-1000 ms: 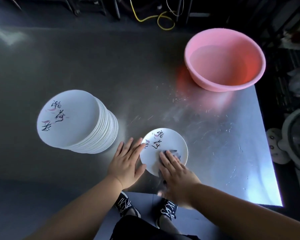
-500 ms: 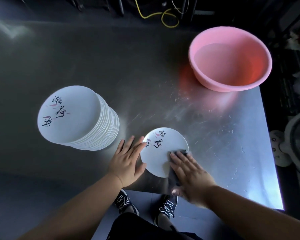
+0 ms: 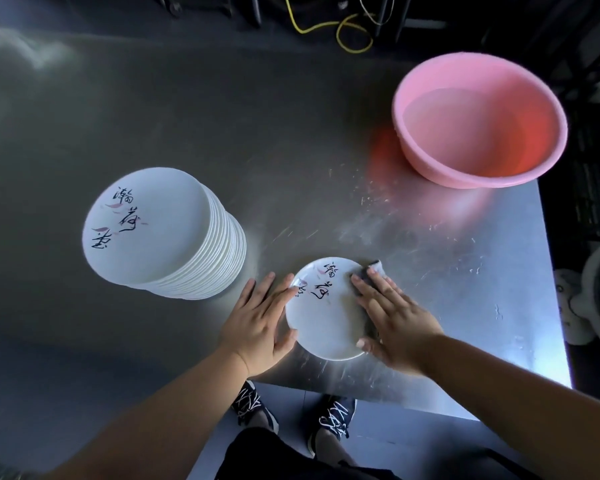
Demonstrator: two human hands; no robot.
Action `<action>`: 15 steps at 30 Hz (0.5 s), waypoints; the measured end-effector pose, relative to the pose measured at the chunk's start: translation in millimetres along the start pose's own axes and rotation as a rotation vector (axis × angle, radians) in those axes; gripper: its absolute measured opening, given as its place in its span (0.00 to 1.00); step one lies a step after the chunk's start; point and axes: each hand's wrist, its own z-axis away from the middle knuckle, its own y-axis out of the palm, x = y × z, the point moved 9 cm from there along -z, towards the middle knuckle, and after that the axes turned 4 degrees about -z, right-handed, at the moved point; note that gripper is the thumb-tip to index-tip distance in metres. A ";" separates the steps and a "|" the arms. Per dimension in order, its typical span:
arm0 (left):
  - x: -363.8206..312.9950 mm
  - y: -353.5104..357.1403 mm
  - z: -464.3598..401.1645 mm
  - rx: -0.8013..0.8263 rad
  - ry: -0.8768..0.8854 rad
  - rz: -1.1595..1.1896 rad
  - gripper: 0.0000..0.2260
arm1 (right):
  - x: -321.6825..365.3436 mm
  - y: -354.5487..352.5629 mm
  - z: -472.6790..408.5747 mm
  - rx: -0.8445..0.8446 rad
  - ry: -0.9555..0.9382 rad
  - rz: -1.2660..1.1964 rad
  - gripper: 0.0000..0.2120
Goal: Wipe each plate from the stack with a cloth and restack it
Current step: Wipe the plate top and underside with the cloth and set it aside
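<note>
Head view showed the right hand, fingers flat, pressing the cloth on the plate near the tabletop edge; left hand, fingers spread, steadied its rim. Wiping underway; restacking likely follows.

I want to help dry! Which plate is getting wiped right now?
The single plate by the table's near edge, apart from the stack. The right hand presses a cloth on it; the left hand steadies its rim.

Scratched brushed-metal table is gleaming; glossy white round ceramic plates and smooth pink plastic basin are shining.
</note>
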 end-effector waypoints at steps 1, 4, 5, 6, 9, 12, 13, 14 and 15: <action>0.2 -0.1 -0.2 -0.003 0.002 -0.005 0.33 | 2.5 1.2 2.6 -0.003 0.002 0.011 0.42; 0.1 1.6 -0.5 0.000 0.003 -0.021 0.33 | -2.5 -0.4 -17.9 0.052 0.011 0.004 0.43; 0.4 1.8 -0.3 -0.003 0.001 -0.019 0.33 | -5.1 -2.4 -26.6 0.090 0.016 0.006 0.44; 0.6 1.7 -0.3 -0.007 -0.001 -0.017 0.32 | -7.0 -5.2 -32.9 0.127 0.030 0.004 0.45; 0.9 0.8 -0.6 -0.012 -0.005 -0.023 0.33 | -5.2 2.4 -21.9 0.184 0.145 -0.097 0.45; 0.3 0.6 -0.1 -0.014 -0.005 -0.026 0.33 | 16.7 12.6 21.6 0.122 0.327 -0.210 0.45; 0.3 0.5 -0.1 -0.019 -0.005 -0.023 0.33 | 25.5 18.3 32.0 0.130 0.348 -0.212 0.45; 0.2 0.2 -0.4 -0.023 -0.004 -0.019 0.33 | 30.9 24.2 36.6 0.158 0.355 -0.204 0.45; 0.1 0.1 -0.6 -0.025 -0.002 -0.016 0.33 | 31.7 25.5 35.0 0.177 0.359 -0.199 0.46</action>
